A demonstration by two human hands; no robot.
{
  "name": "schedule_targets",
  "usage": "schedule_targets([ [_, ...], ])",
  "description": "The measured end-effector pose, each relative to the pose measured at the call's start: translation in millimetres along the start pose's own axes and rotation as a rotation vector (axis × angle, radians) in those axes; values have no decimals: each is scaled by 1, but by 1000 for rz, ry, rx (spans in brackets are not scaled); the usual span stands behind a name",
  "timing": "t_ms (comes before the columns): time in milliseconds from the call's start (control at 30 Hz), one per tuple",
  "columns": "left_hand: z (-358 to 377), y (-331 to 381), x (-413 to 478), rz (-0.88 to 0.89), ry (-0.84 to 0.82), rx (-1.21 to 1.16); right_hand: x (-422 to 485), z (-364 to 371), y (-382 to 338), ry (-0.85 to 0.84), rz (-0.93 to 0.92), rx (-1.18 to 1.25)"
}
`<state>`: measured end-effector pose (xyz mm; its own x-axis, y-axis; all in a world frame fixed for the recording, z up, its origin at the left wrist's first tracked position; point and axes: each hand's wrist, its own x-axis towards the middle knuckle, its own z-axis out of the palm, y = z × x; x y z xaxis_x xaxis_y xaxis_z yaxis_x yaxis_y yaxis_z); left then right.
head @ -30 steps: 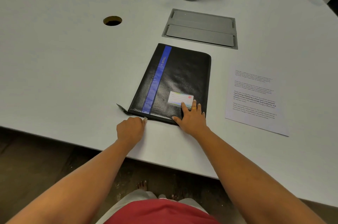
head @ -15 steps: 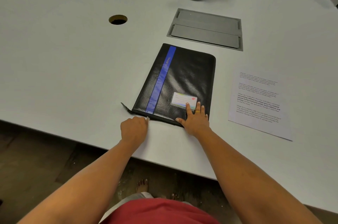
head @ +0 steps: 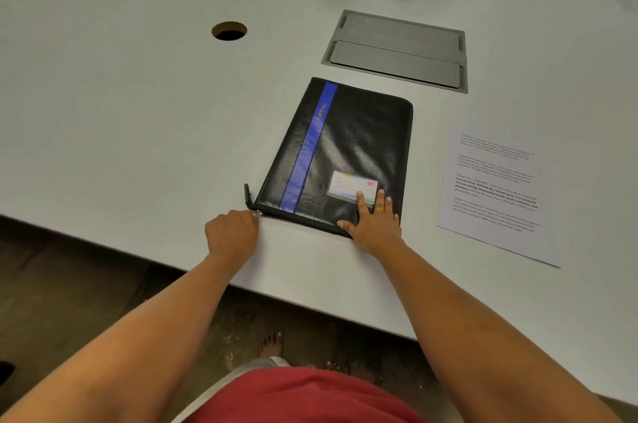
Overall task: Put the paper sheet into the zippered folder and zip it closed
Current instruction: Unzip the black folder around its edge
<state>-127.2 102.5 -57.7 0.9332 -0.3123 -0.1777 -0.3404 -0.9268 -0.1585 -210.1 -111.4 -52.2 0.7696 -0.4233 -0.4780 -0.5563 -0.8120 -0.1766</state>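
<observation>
pinching the silver zipper pull [head: 258, 213] at seven o'clock on the black leather zippered folder [head: 348, 146], the left hand [head: 232, 232] curls; the right hand [head: 374, 225] presses flat, fingers spread, at five o'clock. the white printed paper sheet [head: 497, 194] lies outside at three o'clock; inserting and zipping remain.

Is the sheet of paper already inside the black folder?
No, the paper lies flat on the table to the right of the folder, apart from it.

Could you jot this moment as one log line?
left hand: pinches zipper pull | right hand: presses folder flat | paper sheet: outside, on table
</observation>
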Motion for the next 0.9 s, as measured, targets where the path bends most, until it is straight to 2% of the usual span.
schedule_targets([
  [67,-3,0,-1,8,18,-19,0,0,0,-5,2,-5],
  [133,-4,-1,-3,37,11,29,0,0,0,-10,3,-11],
  [233,-8,-9,-11,136,89,152,1,0,0,-16,-3,-25],
  [333,2,-17,-5,273,172,60,2,-1,0,-21,-3,-33],
  [467,3,-8,-9,153,97,168,1,0,0,-15,-12,-36],
  [533,4,-3,-10,114,20,122,2,-1,-1,-20,-8,-40],
  [633,1,2,-12,68,2,71,1,-3,-4,-8,-17,-118],
  [700,6,7,-14,65,-22,34,-2,-1,-2,60,-99,-171],
  [800,9,12,-15,38,-47,-42,-3,4,1,150,-320,-331],
  [900,13,15,-14,20,-57,-82,-4,0,-4,117,-381,-395],
])
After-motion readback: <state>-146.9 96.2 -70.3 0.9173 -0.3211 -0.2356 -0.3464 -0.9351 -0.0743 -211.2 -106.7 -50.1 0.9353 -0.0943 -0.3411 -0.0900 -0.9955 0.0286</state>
